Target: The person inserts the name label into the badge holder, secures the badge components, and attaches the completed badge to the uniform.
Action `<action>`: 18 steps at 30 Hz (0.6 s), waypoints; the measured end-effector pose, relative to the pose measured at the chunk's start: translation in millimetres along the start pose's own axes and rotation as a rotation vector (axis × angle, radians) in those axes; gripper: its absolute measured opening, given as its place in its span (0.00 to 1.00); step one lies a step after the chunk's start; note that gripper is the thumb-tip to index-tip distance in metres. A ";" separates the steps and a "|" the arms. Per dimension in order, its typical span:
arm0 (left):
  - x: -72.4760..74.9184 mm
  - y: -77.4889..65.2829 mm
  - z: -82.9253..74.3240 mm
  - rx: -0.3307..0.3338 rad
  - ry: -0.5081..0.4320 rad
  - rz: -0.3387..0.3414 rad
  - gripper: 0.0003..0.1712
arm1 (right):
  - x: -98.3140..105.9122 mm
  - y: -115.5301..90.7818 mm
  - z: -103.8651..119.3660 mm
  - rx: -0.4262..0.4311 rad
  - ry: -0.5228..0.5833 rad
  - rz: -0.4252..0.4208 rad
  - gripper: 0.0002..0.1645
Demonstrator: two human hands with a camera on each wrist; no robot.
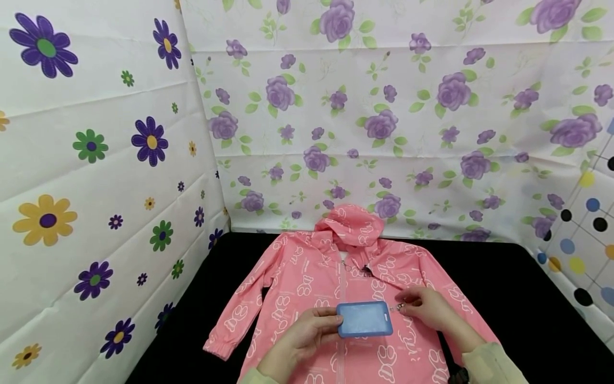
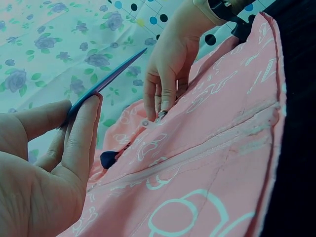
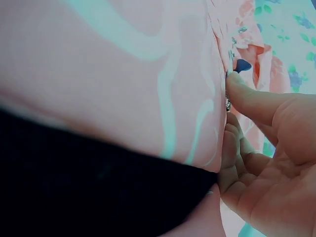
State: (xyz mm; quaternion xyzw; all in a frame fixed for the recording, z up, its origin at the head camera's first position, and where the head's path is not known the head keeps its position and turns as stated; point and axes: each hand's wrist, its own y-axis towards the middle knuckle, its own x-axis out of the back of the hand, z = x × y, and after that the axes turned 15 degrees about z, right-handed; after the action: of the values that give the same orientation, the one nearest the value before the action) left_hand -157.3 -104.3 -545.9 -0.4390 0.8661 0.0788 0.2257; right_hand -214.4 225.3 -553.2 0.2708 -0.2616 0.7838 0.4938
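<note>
A pink hooded zip jacket with white printed figures lies spread out, front up. Over its middle my left hand pinches one end of a blue card holder, thumb on one face and fingers behind. The left wrist view shows that card holder edge-on, raised above the cloth. To its right, my right hand pinches a small metal clip with a short clear strap, close to the holder's slotted end. The same clip appears under the fingertips in the left wrist view, low over the jacket.
The jacket lies on a black-covered table. A small dark piece sits on the jacket's chest near the zip. Flowered sheets hang behind and at the left, and a dotted sheet hangs at the right.
</note>
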 end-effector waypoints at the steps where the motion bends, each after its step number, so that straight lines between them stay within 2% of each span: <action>1: 0.1 0.0 0.0 0.000 0.000 0.000 0.15 | 0.2 0.2 0.0 0.008 -0.003 0.008 0.12; 8: 0.8 0.3 0.1 -0.002 -0.007 0.001 0.15 | -0.8 1.8 0.0 0.003 -0.076 0.021 0.08; 18: 1.2 -0.4 -0.2 -0.003 0.003 -0.009 0.16 | -0.5 -0.9 1.5 -0.011 -0.011 0.000 0.06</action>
State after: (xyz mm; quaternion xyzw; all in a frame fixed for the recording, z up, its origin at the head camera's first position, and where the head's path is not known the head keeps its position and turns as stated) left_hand -157.6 -105.5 -546.2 -0.4430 0.8644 0.0783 0.2243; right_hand -213.2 224.4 -552.3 0.2721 -0.2687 0.7809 0.4939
